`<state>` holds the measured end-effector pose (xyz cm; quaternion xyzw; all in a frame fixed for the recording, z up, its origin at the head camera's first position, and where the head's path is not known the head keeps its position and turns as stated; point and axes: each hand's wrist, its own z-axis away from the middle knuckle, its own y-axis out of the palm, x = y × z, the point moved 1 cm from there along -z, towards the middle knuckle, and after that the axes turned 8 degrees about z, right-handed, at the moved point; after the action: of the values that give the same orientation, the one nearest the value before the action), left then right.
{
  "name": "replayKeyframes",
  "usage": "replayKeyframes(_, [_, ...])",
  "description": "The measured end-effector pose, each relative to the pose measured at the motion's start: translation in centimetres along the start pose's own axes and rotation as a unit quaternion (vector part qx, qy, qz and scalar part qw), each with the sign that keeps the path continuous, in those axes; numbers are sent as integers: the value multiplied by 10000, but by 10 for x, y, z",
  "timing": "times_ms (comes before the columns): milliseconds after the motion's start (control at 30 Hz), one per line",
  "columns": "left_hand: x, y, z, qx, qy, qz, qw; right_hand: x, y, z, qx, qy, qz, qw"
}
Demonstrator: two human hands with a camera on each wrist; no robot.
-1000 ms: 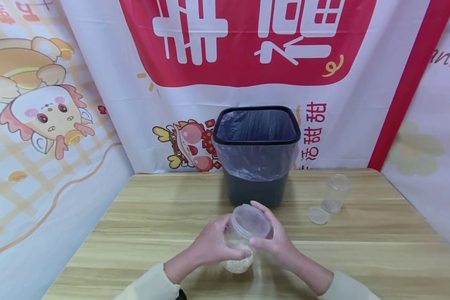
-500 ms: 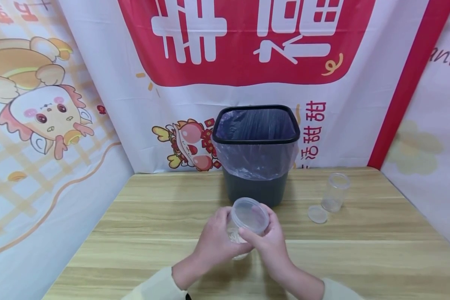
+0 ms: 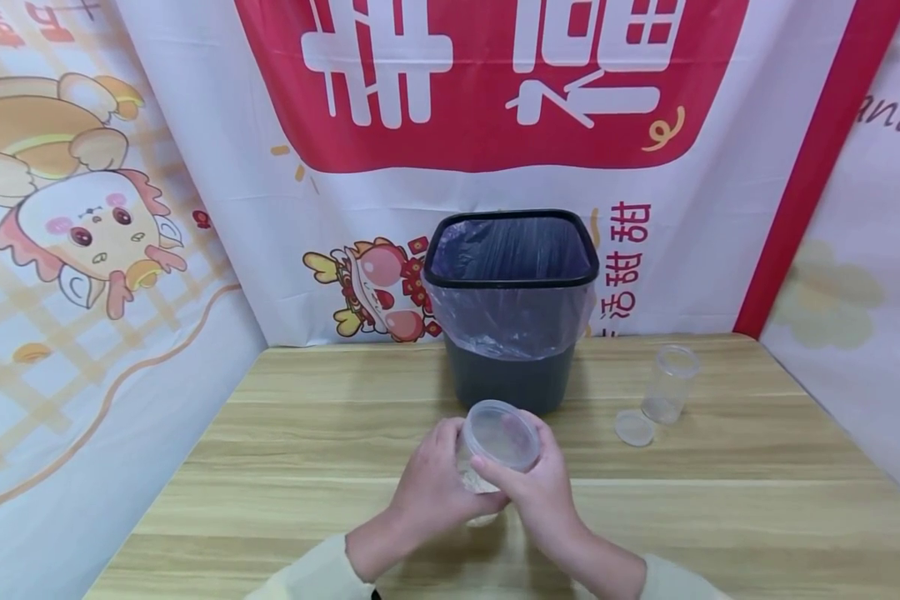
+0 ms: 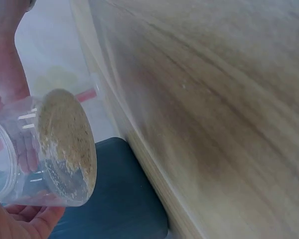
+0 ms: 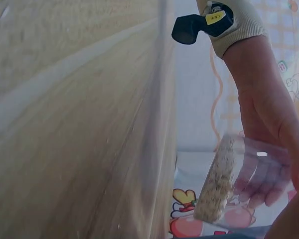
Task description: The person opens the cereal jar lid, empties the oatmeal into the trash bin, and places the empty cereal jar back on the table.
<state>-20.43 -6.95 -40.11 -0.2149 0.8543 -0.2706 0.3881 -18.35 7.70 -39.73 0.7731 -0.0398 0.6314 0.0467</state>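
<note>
Inspected: I find the lidded clear plastic jar (image 3: 499, 437) above the table's (image 3: 307, 467) near centre, left hand (image 3: 433, 482) and right hand (image 3: 534, 490) curled around it. I judge it light, slick, slightly flexible; best gripped low, beside the grains (image 4: 65, 127).

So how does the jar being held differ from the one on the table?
The held jar is gripped, tilted, by the left hand and right hand; the standing jar is upright on the table. The held jar has pale grains inside; the standing jar looks empty. Both are clear and round.
</note>
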Motion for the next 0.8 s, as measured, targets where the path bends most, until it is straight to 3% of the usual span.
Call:
replayKeyframes(233, [4,-9,-2,460,264,349,9980,-3,-12,-6,684,-249,34,9973])
replayKeyframes(500, [8,-20,-4,1284,69,832,9882,-9,-26,-14,1760,-638,-172,9822])
replayKeyframes(633, [9,-19,-3,1374,137,1054,9848,-12,-30,-17,2134,-957,-246,9720])
replayKeyframes(800, [10,-15,-2,1206,47,1154,9860,-13,-30,-19,2270,-1129,-450,9663])
